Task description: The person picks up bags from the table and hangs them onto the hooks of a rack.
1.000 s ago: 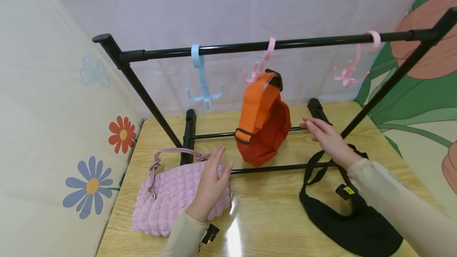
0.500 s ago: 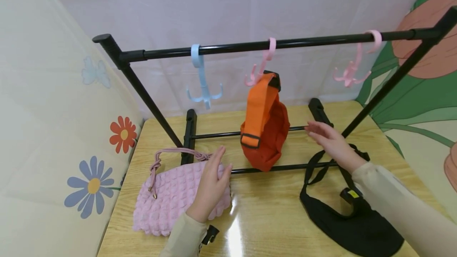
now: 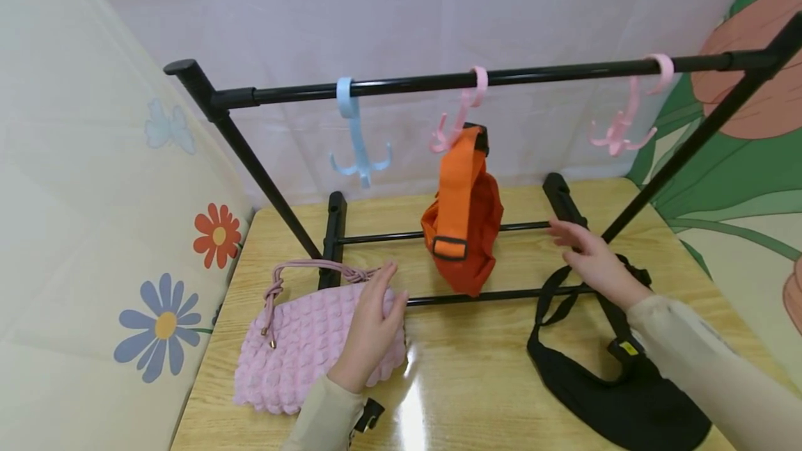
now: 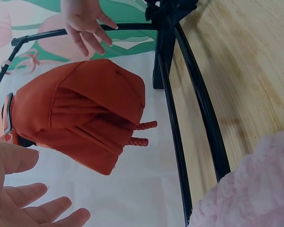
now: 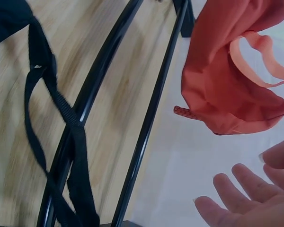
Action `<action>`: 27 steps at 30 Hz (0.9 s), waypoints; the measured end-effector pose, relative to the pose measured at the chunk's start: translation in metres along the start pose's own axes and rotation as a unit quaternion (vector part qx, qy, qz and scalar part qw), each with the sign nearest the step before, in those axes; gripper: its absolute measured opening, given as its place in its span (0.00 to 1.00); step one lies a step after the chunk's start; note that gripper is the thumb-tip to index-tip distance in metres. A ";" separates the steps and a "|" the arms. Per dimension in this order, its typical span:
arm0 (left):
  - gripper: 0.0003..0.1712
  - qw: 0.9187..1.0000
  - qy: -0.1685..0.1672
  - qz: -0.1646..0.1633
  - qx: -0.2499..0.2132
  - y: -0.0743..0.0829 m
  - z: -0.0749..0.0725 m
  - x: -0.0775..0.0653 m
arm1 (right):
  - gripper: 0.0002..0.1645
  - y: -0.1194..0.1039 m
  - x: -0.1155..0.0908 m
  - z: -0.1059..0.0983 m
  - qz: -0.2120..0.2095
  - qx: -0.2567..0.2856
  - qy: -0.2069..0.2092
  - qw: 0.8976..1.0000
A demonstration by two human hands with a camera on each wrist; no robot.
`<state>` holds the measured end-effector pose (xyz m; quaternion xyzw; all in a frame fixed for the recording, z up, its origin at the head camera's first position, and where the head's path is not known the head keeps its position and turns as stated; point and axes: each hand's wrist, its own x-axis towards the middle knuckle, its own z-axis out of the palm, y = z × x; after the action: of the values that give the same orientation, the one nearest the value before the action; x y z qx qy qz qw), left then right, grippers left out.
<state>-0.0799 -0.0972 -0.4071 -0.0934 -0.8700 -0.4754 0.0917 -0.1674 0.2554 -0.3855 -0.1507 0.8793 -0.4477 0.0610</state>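
An orange waist bag hangs by its strap from the middle pink hook on the black rail. To its lower left is my left hand, fingers extended and holding nothing, over a puffy pink handbag. My right hand is to the right of the orange bag, fingers loosely spread, with no object in them. Below that hand lies a black crescent-shaped bag on the table. In the left wrist view, two red cord ends stick out from the orange bag.
A blue hook and another pink hook hang on the black rack. Two low crossbars of the rack run above the wooden table. A black buckle lies near my left sleeve.
The orange bag has turned on its hook and its lower part has swung a little. My right hand has drawn slightly right and down, away from it; my left hand has barely moved.
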 end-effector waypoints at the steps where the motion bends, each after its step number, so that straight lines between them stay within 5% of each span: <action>1: 0.29 1.000 -0.001 0.000 0.000 0.000 0.000 0.000 | 0.32 0.001 0.000 0.000 -0.001 -0.003 0.000 1.000; 27: 0.27 1.000 0.001 0.011 -0.001 -0.004 0.008 -0.005 | 0.34 0.031 -0.004 0.001 0.053 -0.072 -0.033 0.995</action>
<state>-0.0767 -0.0930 -0.4153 -0.1025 -0.8684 -0.4752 0.0981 -0.1701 0.2729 -0.4116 -0.1224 0.9136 -0.3738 0.1032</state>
